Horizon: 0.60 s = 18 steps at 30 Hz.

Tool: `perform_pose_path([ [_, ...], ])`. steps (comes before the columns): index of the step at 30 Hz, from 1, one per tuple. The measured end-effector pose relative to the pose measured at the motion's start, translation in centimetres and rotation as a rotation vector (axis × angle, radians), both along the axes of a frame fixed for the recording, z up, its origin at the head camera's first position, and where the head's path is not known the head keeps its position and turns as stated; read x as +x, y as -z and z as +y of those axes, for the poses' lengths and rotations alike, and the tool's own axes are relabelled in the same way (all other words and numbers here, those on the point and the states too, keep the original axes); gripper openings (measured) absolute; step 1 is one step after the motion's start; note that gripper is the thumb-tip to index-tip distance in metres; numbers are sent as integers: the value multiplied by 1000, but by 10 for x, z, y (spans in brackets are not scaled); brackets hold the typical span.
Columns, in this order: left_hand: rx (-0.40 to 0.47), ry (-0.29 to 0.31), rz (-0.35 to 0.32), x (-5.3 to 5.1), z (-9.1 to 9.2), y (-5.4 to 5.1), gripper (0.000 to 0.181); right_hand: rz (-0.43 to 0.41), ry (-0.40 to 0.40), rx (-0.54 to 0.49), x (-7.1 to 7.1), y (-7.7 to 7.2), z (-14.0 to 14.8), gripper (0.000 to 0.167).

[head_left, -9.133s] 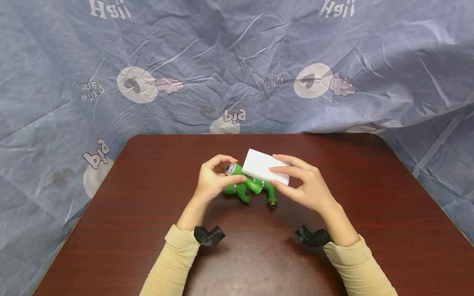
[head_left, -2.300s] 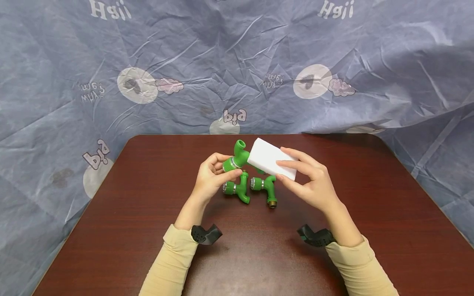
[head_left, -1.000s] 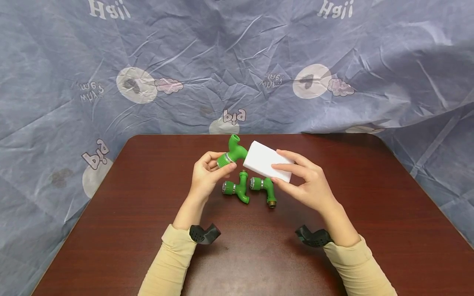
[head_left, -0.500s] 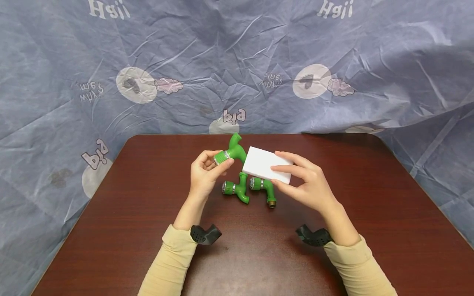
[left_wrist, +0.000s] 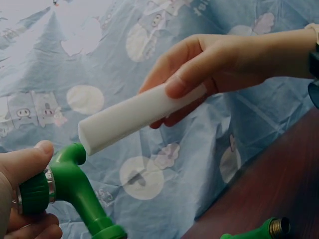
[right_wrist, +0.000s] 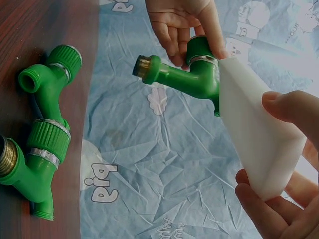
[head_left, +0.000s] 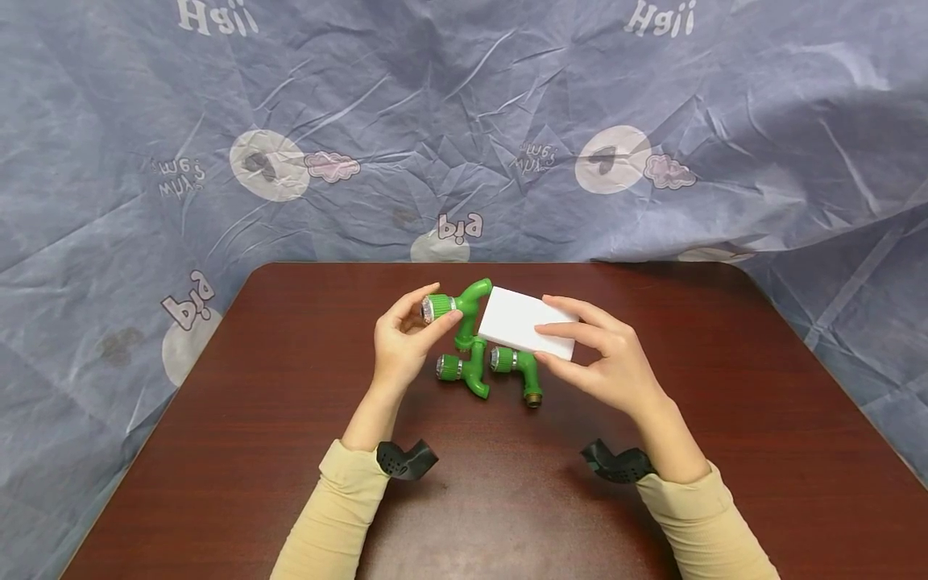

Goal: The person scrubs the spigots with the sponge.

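Note:
My left hand (head_left: 402, 338) grips a green faucet (head_left: 467, 310) by its ribbed knob, thumb on the near side. The faucet is raised above the table; its spout points right and its brass-threaded end downward. My right hand (head_left: 612, 354) pinches a white block (head_left: 518, 322), which looks like a melamine sponge, between thumb and fingers. In the left wrist view the end of the white block (left_wrist: 124, 119) is right at the spout of the faucet (left_wrist: 75, 184); whether they touch, I cannot tell. The block hides part of the spout in the right wrist view.
Two more green faucets lie on the dark red-brown table (head_left: 290, 499): one on the left (head_left: 471, 374), another to its right (head_left: 528, 372). Behind the table hangs a crinkled blue cloth (head_left: 406, 97) with printed figures. A black strap mount (head_left: 406, 459) sits at each wrist.
My left hand has turned the faucet: its spout pointed up and now points right, the threaded end down. The white block first dropped slightly and tilted flatter, then stayed nearly still.

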<state>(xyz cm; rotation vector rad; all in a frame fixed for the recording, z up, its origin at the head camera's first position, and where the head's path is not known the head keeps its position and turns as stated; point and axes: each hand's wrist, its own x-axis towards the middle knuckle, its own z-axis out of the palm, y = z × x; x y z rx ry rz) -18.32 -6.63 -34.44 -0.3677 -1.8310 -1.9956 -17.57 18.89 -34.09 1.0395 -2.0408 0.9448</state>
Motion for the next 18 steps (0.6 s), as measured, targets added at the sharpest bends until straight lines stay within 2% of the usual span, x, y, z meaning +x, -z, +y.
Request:
perform_pose_path([
  [5, 24, -11, -39, 1, 1, -1, 44, 5, -2, -9, 3, -6, -1, 32],
  [10, 40, -31, -26, 0, 1, -1, 40, -11, -31, -43, 16, -23, -9, 31],
  [13, 4, -29, -4, 0, 0, 1, 43, -12, -48, -65, 21, -30, -11, 31],
  [18, -91, 4, 22, 0, 0, 3, 51, 4, -57, -83, 20, -28, -13, 33],
])
